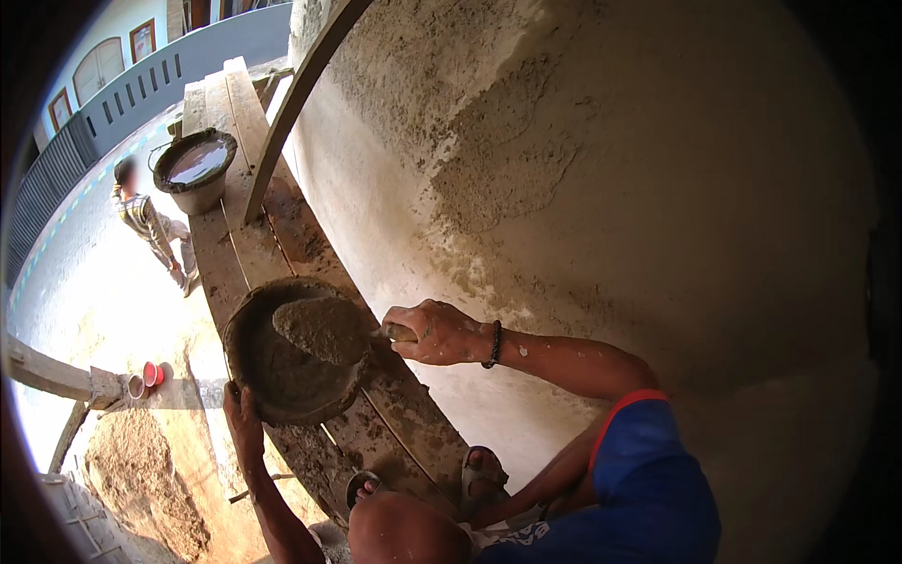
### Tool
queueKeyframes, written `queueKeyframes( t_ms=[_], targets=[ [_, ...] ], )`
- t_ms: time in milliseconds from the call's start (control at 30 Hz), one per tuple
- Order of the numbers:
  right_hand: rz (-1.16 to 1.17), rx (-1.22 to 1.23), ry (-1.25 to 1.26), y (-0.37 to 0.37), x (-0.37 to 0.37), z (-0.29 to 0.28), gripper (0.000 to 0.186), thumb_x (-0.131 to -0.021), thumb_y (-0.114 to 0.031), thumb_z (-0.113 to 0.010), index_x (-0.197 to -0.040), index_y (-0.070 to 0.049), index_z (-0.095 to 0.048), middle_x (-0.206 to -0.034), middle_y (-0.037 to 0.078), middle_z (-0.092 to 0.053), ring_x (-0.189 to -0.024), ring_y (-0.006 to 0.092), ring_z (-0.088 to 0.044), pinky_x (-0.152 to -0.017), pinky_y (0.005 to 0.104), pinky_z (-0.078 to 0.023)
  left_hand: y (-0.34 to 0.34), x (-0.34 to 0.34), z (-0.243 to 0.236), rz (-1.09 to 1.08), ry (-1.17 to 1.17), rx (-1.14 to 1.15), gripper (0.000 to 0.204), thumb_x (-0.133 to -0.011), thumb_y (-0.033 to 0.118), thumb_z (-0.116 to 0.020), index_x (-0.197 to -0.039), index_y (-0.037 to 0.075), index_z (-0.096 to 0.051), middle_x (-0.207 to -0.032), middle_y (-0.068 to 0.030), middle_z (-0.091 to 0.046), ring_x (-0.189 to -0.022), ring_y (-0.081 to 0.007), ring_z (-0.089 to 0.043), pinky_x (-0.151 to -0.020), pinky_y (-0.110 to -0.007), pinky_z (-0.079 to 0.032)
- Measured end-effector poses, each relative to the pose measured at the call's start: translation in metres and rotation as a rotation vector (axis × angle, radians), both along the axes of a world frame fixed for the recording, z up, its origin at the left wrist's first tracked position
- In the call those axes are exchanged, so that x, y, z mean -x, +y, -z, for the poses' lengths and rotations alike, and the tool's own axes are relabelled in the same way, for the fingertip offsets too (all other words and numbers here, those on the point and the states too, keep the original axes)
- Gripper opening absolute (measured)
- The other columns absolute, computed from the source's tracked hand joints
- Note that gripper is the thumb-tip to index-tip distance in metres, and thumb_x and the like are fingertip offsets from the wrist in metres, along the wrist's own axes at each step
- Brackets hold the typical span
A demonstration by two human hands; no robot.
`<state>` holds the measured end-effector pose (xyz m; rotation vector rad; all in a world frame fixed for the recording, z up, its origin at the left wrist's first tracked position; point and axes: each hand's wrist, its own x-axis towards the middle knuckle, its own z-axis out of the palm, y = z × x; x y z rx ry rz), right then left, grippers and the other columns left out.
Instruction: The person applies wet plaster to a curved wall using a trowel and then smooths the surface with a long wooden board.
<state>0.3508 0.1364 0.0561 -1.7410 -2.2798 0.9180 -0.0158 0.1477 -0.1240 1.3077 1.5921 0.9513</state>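
In my right hand (440,333) is the handle of a trowel (402,333). Wet grey mortar (322,330) is heaped on its blade, over a round dark basin (246,376) crusted with mortar. The basin sits on wooden planks. My left hand (244,425) grips its near left rim, with the fingertips partly hidden. To my right rises a wall (413,188), with rough fresh mortar on its upper part and a smoother, paler face elsewhere.
I squat on the scaffold planks (221,258), high above the ground. A bucket of water (199,199) stands farther along, beside a curved upright pole (287,117). Below are a person (148,221), a sand pile (141,470) and red containers (153,374). A wooden beam (52,371) juts in at left.
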Motion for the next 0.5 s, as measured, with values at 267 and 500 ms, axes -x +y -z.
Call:
queueKeyframes(
  t_ms=[267,500],
  targets=[
    [0.029,-0.239,-0.120,-0.066,-0.060,-0.204,0.039,-0.076,-0.019,-0.073,-0.107,-0.001,-0.056,-0.090,0.015,-0.063,-0.083,0.0288,-0.063,-0.073,0.0377,-0.047,0.007,-0.050,0.030,0.132,-0.089,0.051,0.061,-0.099,0.036,-0.047,-0.138,-0.009,-0.035,-0.138,-0.0262,-0.041,-0.129,-0.0347,-0.040,-0.108,-0.040,-0.031],
    [0.481,0.107,0.411,-0.054,-0.145,-0.222,0.048,-0.088,-0.021,-0.066,-0.120,0.012,-0.053,-0.087,0.013,-0.067,-0.074,0.0174,-0.063,-0.060,0.0275,-0.052,0.006,0.004,0.003,0.095,-0.150,0.060,0.059,-0.100,0.033,-0.046,-0.141,-0.008,-0.033,-0.143,-0.0254,-0.037,-0.133,-0.0337,-0.036,-0.110,-0.039,-0.029]
  ],
)
